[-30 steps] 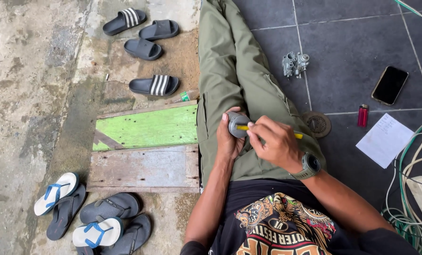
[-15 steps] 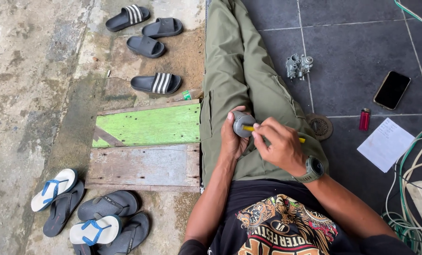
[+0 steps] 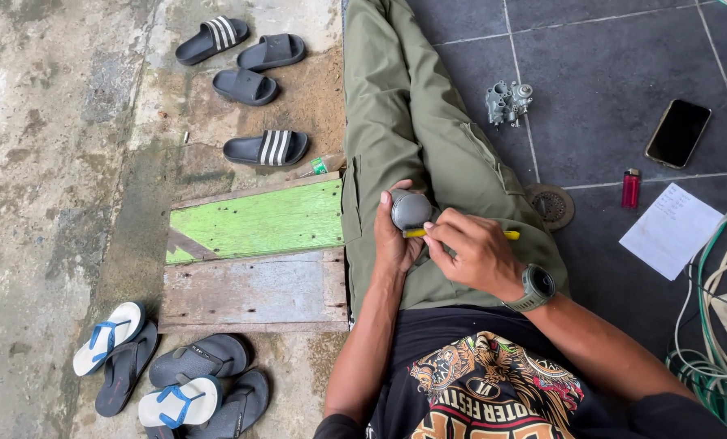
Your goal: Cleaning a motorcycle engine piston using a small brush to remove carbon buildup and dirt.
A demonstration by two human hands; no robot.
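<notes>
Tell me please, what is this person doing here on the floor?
A person sits on the dark tiled floor. The left hand holds a small grey metal part over the lap, and the right hand works on it with a yellow-handled tool. Another grey metal part, a phone and a red lighter lie nearby.

**Dark phone, written sheet on the tiles**

A black smartphone (image 3: 678, 132), its rectangular screen dark, lies well right of the right hand (image 3: 473, 252). Nearer, a white paper sheet (image 3: 670, 231) bearing handwriting lies tilted. A small green-labelled packet (image 3: 319, 166) sits beyond the left hand (image 3: 394, 240).
</notes>
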